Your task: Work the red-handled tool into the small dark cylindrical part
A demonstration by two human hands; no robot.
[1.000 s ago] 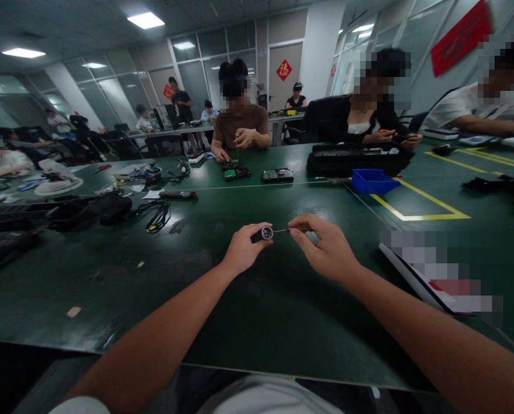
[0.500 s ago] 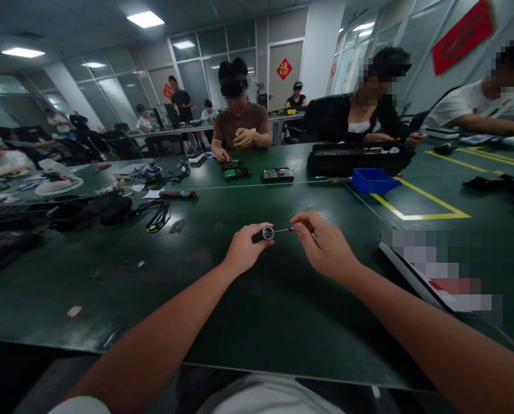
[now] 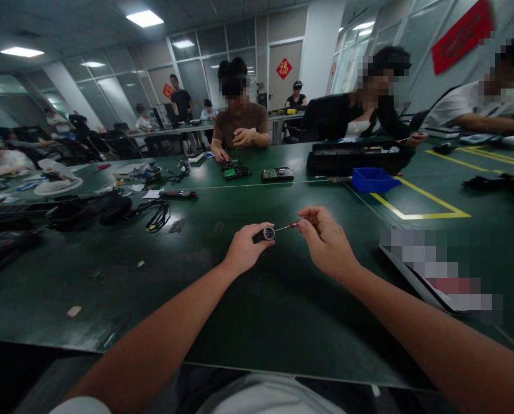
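My left hand (image 3: 247, 247) is closed around a small dark cylindrical part (image 3: 268, 233), whose round, pale-rimmed end faces me. Thumb and fingers pinch it from both sides. In my right hand (image 3: 326, 238) is a screwdriver (image 3: 294, 225) with a red handle and a thin metal shaft. The shaft points left, its tip at the rim of the cylindrical part; whether the tip sits in a screw is too small to tell. Both hands are above the green table (image 3: 257, 322).
A blue bin (image 3: 374, 180) stands beside a long black housing (image 3: 360, 158). Black cables (image 3: 156, 215) and a dark tube-shaped device (image 3: 177, 194) lie left. Circuit boards (image 3: 277, 173) sit before a co-worker (image 3: 241, 118) opposite. A blurred-out white item (image 3: 407, 279) lies right.
My right hand has shifted its grip, its fingers lifting slightly, and more of the screwdriver's red handle shows. The left hand and the cylindrical part have barely moved.
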